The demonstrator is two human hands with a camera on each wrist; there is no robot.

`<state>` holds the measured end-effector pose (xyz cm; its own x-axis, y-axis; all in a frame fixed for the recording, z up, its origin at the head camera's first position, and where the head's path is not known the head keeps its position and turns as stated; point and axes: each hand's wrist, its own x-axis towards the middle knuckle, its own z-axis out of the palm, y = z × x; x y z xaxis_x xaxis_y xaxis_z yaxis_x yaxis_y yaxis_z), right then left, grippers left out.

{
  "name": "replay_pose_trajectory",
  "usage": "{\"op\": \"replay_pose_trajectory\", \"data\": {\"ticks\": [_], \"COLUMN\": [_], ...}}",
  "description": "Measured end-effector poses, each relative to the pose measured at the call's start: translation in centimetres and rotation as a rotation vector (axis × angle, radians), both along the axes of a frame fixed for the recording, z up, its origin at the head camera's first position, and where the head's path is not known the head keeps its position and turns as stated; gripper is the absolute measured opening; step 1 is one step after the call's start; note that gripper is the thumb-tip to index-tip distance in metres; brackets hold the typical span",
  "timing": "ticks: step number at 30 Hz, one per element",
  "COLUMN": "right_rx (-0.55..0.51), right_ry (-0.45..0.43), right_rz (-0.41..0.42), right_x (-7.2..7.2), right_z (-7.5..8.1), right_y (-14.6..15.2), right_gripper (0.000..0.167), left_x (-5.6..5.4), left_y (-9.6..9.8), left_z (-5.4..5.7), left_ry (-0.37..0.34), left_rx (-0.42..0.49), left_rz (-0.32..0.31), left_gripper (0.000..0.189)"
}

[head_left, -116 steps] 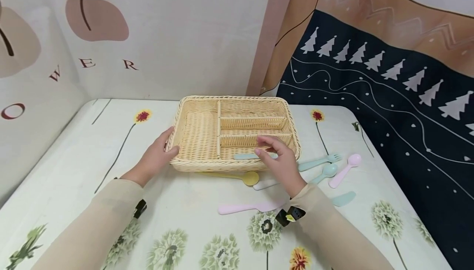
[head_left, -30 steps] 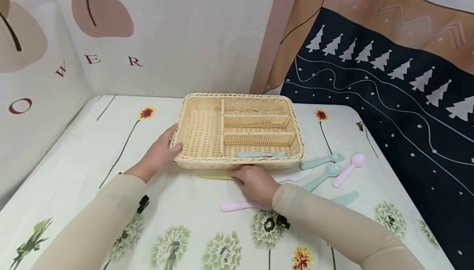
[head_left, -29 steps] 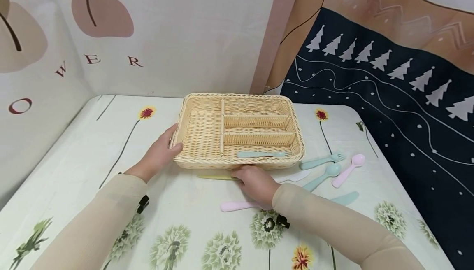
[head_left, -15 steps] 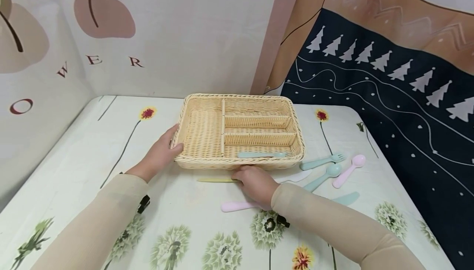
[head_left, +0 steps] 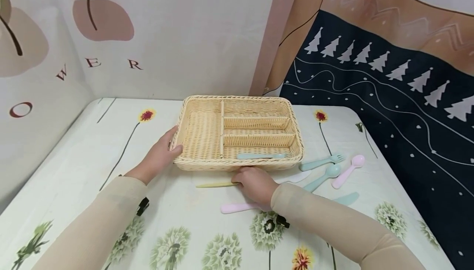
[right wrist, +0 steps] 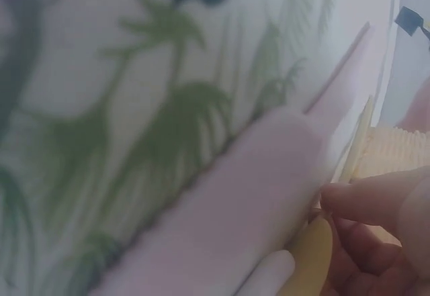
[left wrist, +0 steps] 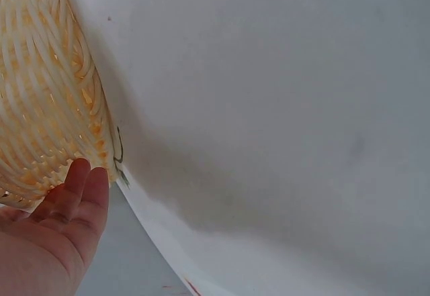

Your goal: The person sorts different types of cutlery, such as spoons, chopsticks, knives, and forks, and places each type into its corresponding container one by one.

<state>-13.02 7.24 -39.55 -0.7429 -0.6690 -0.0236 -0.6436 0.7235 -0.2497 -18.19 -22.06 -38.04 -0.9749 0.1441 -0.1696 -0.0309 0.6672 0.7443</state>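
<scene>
My left hand (head_left: 159,154) grips the left end of a divided wicker basket (head_left: 201,165), thumb over the rim and fingers against the outer wall (left wrist: 47,101). Just in front of the basket, my right hand (head_left: 255,185) pinches a yellow spoon (head_left: 216,185) between thumb and finger. Its handle points left, and the hand hides its bowl in the head view. The right wrist view shows the yellow bowl (right wrist: 312,259) below the pinch. A teal fork (head_left: 257,156) lies in the basket's front compartment. Beneath the right wrist lies a pink knife (head_left: 237,208), partly covered.
Right of the basket lie another teal fork (head_left: 316,164), a teal spoon (head_left: 331,172) and a pink spoon (head_left: 353,165). A white knife (head_left: 299,176) shows behind the right hand, and a teal knife (head_left: 349,199) beyond the sleeve. A fabric wall (head_left: 207,35) rises behind the table.
My right hand has left the teal fork in the basket and taken hold of the yellow spoon. Over the last second the spoon's handle has shifted towards me. My left hand stays on the basket.
</scene>
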Motion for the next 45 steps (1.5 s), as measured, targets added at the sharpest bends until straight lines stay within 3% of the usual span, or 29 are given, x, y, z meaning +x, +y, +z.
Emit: {"op": "replay_pose_trajectory", "data": {"ticks": [18, 27, 45], "right_rx": [-0.069, -0.158, -0.173], "right_ry": [-0.106, -0.041, -0.069], "right_rz": [-0.017, 0.021, 0.020], "right_x": [0.9, 1.4, 2.1], "right_z": [1.1, 1.5, 2.1], "right_y": [0.7, 1.3, 1.6], "right_gripper": [0.027, 0.023, 0.026], "left_x": [0.0, -0.1, 0.4], "left_y": [-0.2, -0.1, 0.0], "left_z": [-0.3, -0.3, 0.0], "left_ry": [0.022, 0.025, 0.020], "left_rx": [-0.004, -0.007, 0.019], "left_rz": [0.001, -0.003, 0.006], "left_gripper": [0.076, 0.077, 0.077]}}
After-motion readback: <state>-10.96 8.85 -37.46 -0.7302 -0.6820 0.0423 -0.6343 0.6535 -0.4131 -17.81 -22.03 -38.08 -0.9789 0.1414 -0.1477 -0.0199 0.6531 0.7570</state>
